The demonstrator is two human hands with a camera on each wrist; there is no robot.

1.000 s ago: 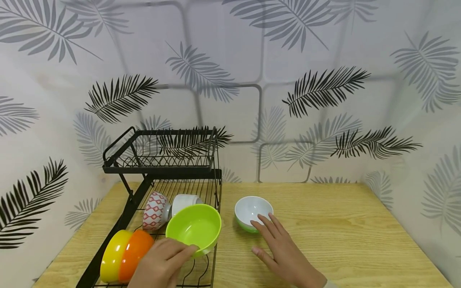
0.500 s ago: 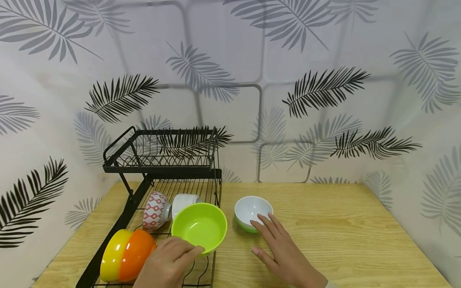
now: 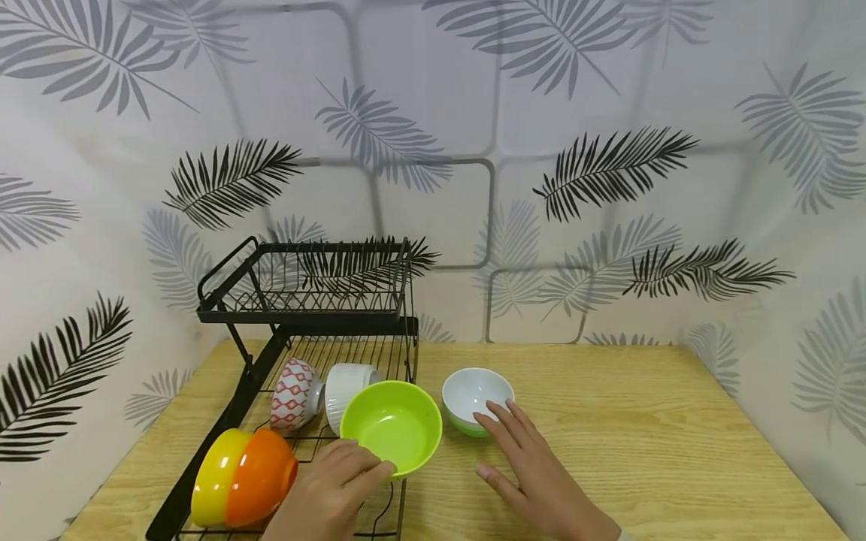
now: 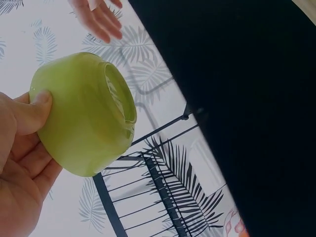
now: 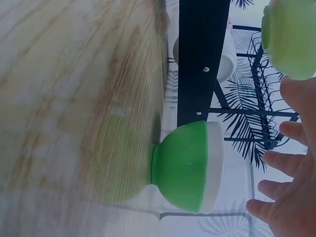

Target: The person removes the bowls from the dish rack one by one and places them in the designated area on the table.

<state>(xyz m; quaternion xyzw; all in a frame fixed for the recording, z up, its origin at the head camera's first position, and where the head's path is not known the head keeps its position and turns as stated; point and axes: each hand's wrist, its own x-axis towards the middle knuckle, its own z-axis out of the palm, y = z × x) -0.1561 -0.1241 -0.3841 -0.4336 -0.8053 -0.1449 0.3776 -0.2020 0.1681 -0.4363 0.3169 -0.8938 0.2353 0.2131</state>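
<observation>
Well, I see the left hand gripping the near rim of a glossy, smooth lime bowl, held below the middle of the frame with its mouth tilted toward me, overlapping the right edge of the black rack. The right hand, fingers extended, holds nothing, near a green-and-white bowl; bare table stretches from there to its slanting edge, lower right

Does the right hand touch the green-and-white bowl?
Apart. The right wrist view shows a gap between the right hand and the green-and-white bowl.
</observation>
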